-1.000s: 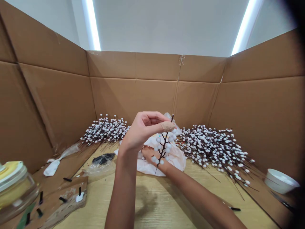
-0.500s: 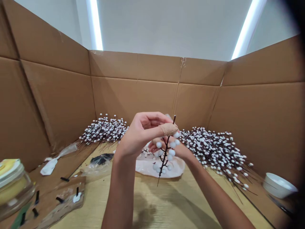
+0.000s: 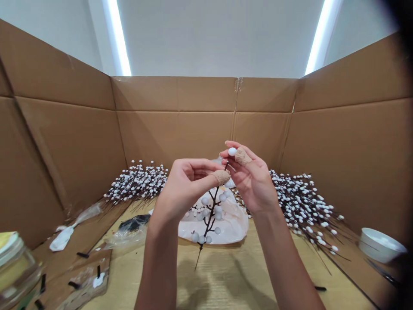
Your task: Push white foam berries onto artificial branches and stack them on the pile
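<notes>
1. The left hand has a narrow grip, thumb against fingers, holding a dark branch near its top end.
2. The branch hangs at a tilt below that hand, in front of a white plastic bag lying on the bench; white balls sit on its side twigs, and its thin bare end points down toward the person.
3. The right hand is raised just beside the left, its grip closed on one white ball between thumb and finger. The ball is just above the branch's top tip and appears to be apart from it, though the fingers crowd that spot.
4. Both thumbs wear beige wraps.
5. Beyond the hands, a left pile and a right pile of white-balled stems lie near the cardboard walls.
6. A white bowl stands at far right; a clear jar with yellow inside stands at far left.
</notes>
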Available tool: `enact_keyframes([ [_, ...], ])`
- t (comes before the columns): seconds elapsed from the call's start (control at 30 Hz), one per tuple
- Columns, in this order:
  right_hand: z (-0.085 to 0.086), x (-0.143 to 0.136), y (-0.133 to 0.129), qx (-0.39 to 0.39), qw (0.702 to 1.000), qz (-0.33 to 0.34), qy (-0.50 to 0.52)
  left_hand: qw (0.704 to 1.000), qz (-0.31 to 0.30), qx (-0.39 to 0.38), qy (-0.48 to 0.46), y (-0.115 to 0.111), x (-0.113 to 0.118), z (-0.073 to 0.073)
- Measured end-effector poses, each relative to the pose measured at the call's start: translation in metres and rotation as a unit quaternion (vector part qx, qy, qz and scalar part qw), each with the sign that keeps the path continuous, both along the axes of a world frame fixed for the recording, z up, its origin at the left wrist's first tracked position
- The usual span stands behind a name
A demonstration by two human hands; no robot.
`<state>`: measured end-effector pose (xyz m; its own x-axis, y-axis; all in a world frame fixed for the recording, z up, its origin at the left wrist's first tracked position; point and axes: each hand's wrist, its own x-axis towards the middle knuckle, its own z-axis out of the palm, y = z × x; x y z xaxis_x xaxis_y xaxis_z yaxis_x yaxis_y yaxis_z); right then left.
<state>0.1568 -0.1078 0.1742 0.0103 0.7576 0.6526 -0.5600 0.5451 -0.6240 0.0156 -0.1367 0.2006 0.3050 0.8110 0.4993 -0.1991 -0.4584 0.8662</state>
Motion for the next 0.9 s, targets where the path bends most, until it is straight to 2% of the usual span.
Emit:
enact_keyframes([
  [0.3,0.006,0.021,-0.008,0.016,0.993,0.103,-0.053,0.998,0.016,0.025,0.046,0.002,0.004,-0.002],
  [0.43,0.007,0.027,-0.011,0.016,0.993,0.097,-0.058,0.998,0.003,0.021,0.05,0.003,0.006,-0.002],
  [0.67,0.005,0.032,-0.012,0.046,0.991,0.097,-0.082,0.997,0.023,0.022,0.074,0.001,0.008,-0.001],
  [0.9,0.007,0.035,-0.012,0.04,0.991,0.077,-0.103,0.997,0.023,0.021,0.076,0.004,0.011,-0.002],
])
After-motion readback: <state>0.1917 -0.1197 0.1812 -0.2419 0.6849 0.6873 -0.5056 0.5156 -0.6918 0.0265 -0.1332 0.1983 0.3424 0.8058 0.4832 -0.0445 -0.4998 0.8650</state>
